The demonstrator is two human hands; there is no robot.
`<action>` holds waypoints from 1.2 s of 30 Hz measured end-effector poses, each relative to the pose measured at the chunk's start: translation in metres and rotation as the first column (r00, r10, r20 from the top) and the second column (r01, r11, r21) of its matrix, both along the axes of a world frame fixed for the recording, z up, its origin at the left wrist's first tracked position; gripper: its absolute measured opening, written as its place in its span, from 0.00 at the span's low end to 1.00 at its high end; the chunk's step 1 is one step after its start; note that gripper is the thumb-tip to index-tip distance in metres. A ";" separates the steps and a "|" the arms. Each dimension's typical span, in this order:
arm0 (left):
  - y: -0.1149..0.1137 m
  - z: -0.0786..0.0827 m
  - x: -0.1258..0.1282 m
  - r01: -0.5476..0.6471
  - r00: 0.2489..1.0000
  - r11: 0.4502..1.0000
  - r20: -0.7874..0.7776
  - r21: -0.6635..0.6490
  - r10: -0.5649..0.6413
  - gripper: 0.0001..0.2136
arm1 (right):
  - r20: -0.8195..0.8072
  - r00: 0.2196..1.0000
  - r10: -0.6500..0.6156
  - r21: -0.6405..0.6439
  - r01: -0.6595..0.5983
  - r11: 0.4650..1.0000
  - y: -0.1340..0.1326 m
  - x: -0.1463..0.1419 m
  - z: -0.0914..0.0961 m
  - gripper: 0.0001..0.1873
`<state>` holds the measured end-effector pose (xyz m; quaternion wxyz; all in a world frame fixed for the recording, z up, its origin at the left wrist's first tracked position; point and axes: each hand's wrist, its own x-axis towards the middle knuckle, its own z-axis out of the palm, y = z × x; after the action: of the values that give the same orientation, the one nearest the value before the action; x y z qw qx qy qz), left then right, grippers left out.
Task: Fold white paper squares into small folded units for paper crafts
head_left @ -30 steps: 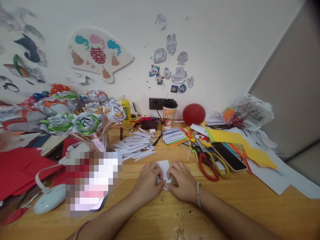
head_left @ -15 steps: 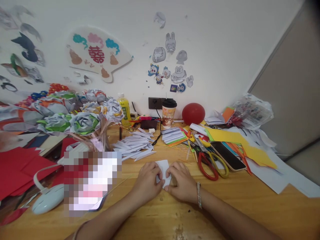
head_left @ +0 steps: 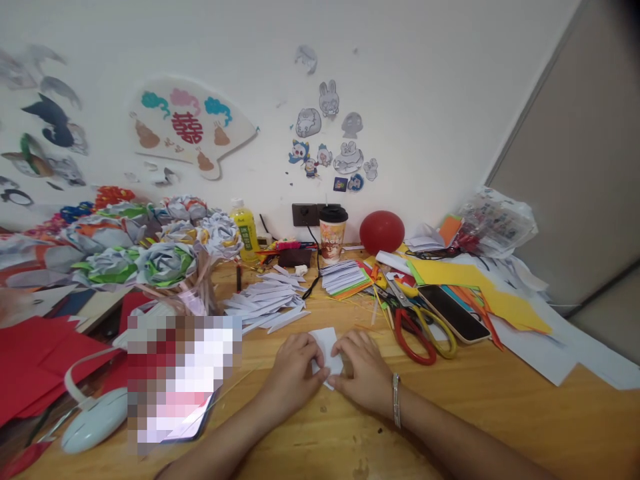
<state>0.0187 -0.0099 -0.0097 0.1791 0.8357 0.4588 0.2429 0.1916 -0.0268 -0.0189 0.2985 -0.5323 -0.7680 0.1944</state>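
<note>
Fingers [head_left: 311, 348] seemingly hide edges of the paper [head_left: 327, 341].

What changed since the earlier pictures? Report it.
Only the view visibly shifted: it tilted up slightly, so the rabbit cutout sits lower in the frame. Nothing was grasped or released. The left hand and right hand stayed on the white paper; the cup and red balloon stayed put.

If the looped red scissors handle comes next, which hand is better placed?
Probably the right hand: the handle lies on its side, farther from the left hand. Both hold white paper.
</note>
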 end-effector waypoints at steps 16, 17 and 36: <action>-0.025 0.037 -0.018 0.488 0.834 0.871 -0.325 0.060 -0.445 0.19 | 0.143 0.985 -0.098 0.179 0.072 0.981 0.028 0.032 0.011 0.07; -0.027 0.041 -0.018 0.497 0.830 0.867 -0.306 0.029 -0.466 0.21 | 0.143 0.984 -0.104 0.216 0.072 0.974 0.026 0.033 0.014 0.06; -0.003 0.018 -0.019 0.293 0.955 0.955 0.065 -0.037 -0.290 0.15 | 0.517 0.828 0.219 0.477 -0.491 0.729 0.016 0.030 0.011 0.11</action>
<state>-0.0006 -0.0133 0.0088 0.2459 0.8823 0.3304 0.2276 0.2216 -0.0107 -0.0079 0.2299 -0.2796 -0.9243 -0.1211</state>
